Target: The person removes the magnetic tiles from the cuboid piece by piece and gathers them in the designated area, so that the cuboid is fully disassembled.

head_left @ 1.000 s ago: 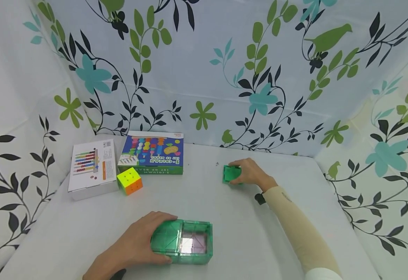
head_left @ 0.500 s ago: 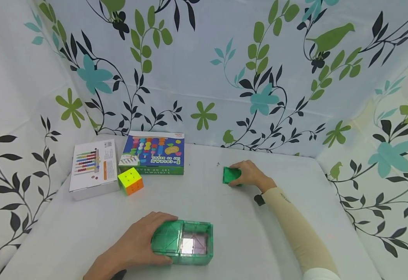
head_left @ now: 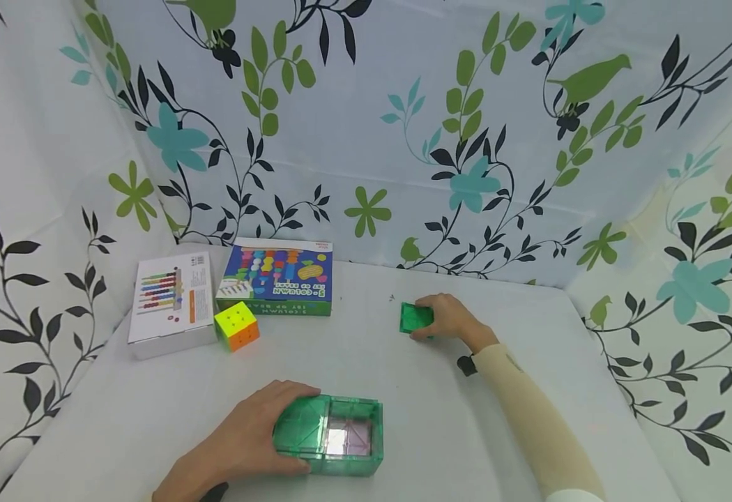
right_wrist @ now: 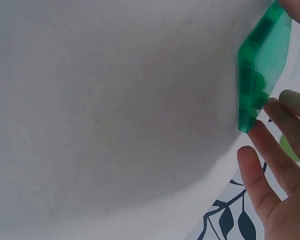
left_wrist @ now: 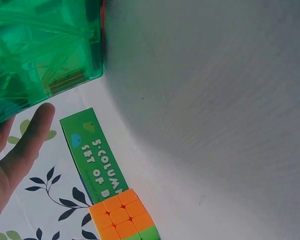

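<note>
A translucent green rectangular block of magnetic tiles (head_left: 350, 466), with an open-topped compartment at its right end, sits near the front of the table. My left hand (head_left: 249, 432) grips its left end, thumb on the near side and fingers on the far side. The block fills the upper left of the left wrist view (left_wrist: 45, 55). Farther back and to the right, my right hand (head_left: 450, 321) holds a small green translucent square tile (head_left: 413, 318) by its edges, close over the table. In the right wrist view the tile (right_wrist: 262, 65) shows its thin side, fingertips right at its edge.
A yellow, orange and green puzzle cube (head_left: 237, 326) stands at the left, before a blue-and-green bead-set box (head_left: 275, 275). Beside them lies a white box (head_left: 171, 296) with an abacus picture. A leaf-patterned cloth (head_left: 366, 139) hangs behind the white table (head_left: 353, 355).
</note>
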Demonstrator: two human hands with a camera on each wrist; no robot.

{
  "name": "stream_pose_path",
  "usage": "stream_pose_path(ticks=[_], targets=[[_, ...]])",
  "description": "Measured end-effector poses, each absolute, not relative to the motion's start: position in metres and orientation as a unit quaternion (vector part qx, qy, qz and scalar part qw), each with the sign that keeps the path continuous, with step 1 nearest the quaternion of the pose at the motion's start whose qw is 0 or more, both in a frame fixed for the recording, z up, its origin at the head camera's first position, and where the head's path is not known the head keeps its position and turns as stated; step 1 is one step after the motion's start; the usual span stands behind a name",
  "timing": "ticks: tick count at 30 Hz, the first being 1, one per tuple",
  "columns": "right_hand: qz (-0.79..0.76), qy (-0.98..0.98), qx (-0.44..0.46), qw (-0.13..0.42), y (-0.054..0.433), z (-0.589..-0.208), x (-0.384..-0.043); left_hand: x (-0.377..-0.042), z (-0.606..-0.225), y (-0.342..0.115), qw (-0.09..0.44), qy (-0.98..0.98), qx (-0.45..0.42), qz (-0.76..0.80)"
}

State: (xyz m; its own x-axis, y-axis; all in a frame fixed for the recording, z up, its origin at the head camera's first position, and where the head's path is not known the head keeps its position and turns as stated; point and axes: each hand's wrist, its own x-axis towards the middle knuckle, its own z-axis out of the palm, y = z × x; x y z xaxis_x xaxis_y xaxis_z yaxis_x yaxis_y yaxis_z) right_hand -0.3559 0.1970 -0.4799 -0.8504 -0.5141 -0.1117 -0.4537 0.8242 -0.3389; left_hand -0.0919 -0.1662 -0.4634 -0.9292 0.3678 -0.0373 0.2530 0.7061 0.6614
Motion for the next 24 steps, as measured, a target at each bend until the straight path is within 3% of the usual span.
stream_pose_path(ticks=[5,10,17,24], targets=[[-0.195,0.942,-0.266,0.054,0.196,-0.471,-0.331,-0.091,-0.463,-0.166,0.080,0.920,0.177,0.340],[-0.251,0.914,-0.317,0.027,0.179,-0.450,-0.283,-0.094,-0.461,-0.167,0.067,0.920,0.181,0.341],[-0.310,0.859,-0.401,0.073,0.159,-0.441,-0.209,-0.095,-0.462,-0.167,0.067,0.920,0.185,0.339],[-0.312,0.829,-0.454,0.094,0.165,-0.452,-0.162,-0.095,-0.462,-0.166,0.077,0.916,0.183,0.349]])
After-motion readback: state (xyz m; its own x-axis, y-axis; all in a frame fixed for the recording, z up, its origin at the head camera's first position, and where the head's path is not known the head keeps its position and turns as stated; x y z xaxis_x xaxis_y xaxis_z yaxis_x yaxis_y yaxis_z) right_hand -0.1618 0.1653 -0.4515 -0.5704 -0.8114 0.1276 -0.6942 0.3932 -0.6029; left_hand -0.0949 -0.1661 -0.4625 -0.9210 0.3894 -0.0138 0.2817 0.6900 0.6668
